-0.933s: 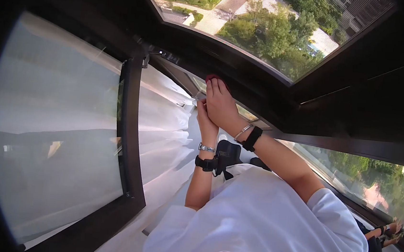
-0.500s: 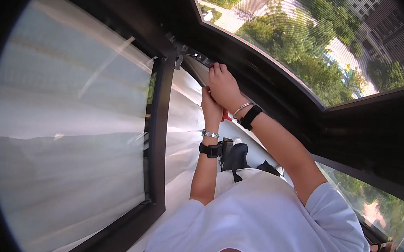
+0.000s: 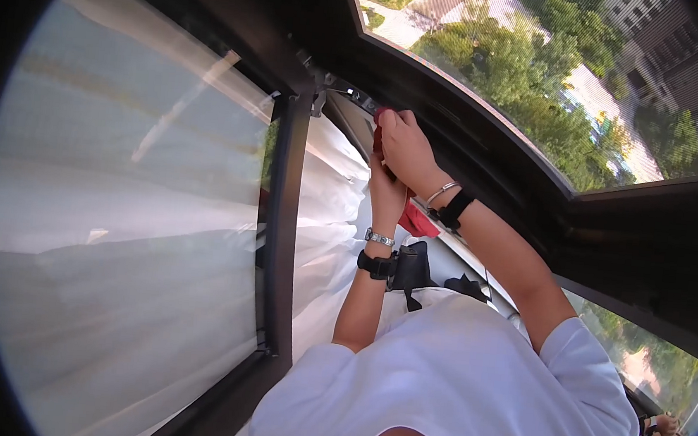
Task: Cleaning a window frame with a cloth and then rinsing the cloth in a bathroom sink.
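Observation:
A red cloth (image 3: 419, 221) shows beneath my wrists, and a bit of red also pokes out by my fingertips. My right hand (image 3: 409, 147) is closed with its fingers bunched on the cloth, against the dark window frame (image 3: 457, 115). Just below it my left hand (image 3: 386, 190) is closed too, up against the right hand and the red cloth; its fingers are partly hidden. Up and left of the hands, a metal hinge (image 3: 319, 99) sits in the frame's corner.
On the left an opened glass sash (image 3: 143, 200) with a dark frame stands before white curtains (image 3: 332, 175). A mesh-covered pane (image 3: 494, 73) at the upper right shows trees and buildings outside. Near my waist lies a black bag-like thing (image 3: 413, 267). Reflections show in the lower right glass.
More of the red cloth has come into sight, both at my fingertips and below my wrists. My hands appear slightly farther right in the picture, as the whole view has shifted a little.

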{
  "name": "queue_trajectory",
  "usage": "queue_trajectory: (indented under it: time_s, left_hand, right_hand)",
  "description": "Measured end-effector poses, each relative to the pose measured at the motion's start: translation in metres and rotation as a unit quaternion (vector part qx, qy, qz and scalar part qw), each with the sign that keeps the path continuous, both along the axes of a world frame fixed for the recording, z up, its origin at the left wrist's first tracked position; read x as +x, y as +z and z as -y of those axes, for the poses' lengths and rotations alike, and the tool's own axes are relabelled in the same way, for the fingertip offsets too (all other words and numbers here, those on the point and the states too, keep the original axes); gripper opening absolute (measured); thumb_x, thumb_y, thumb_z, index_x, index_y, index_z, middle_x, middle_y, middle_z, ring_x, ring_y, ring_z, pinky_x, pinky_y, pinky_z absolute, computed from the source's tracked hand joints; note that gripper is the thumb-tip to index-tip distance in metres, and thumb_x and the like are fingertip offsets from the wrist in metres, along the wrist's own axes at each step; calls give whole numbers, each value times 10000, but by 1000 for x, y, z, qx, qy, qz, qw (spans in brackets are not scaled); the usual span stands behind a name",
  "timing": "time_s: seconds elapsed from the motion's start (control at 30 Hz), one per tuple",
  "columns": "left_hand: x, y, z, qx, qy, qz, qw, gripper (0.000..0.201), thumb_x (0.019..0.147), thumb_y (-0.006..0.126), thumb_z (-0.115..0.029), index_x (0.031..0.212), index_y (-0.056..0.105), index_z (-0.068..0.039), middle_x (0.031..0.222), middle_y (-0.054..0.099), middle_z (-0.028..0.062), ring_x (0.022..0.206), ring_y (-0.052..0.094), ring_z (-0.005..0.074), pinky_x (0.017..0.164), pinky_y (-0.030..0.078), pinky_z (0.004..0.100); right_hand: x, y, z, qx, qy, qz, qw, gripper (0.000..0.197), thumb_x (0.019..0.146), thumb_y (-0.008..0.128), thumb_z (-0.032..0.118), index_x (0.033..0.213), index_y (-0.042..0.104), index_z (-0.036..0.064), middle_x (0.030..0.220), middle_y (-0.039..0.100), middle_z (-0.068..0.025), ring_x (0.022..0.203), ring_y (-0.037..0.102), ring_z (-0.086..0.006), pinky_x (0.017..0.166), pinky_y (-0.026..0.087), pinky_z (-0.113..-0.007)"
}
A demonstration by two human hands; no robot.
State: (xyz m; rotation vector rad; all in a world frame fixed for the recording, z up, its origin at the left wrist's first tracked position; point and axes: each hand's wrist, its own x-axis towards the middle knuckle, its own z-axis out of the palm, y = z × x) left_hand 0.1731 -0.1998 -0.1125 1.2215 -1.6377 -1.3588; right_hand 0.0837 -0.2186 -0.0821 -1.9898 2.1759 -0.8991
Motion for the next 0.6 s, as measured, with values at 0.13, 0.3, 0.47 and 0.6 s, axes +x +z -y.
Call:
queue_trajectory:
  time_s: [0.13,0.3,0.47,0.6]
  left_hand:
    - [-11,-25,-14,-100,3,-51,994,550,826,603,-125,1247,276,9,1019,594,217,904,613,301,761,474,335]
    - [-14,10,-17,102,1,-66,993,412,848,576,-122,1153,332,6,915,614,220,790,633,320,654,484,338]
    - [-4,3,-24,-39,34,-50,997,316,821,553,-56,1074,374,4,861,599,208,753,628,319,645,482,366]
    - [10,22,-47,33,39,-22,998,264,776,548,-6,1009,423,3,868,590,187,770,616,318,673,478,367]
  right_hand:
    - [0,9,14,5,7,-6,1000,172,730,524,6,894,473,-8,857,538,-146,895,512,-314,762,445,-385]
    - [-15,15,19,10,-30,130,991,51,775,477,-4,823,461,5,747,545,-179,814,525,-355,685,448,-431]
    - [-23,10,15,-3,42,301,953,149,708,503,-89,807,454,10,793,593,-210,792,600,-354,673,488,-370]
    - [-9,-18,-59,-100,1,484,869,171,750,471,-134,761,402,22,822,607,-114,818,566,-123,715,478,-271]
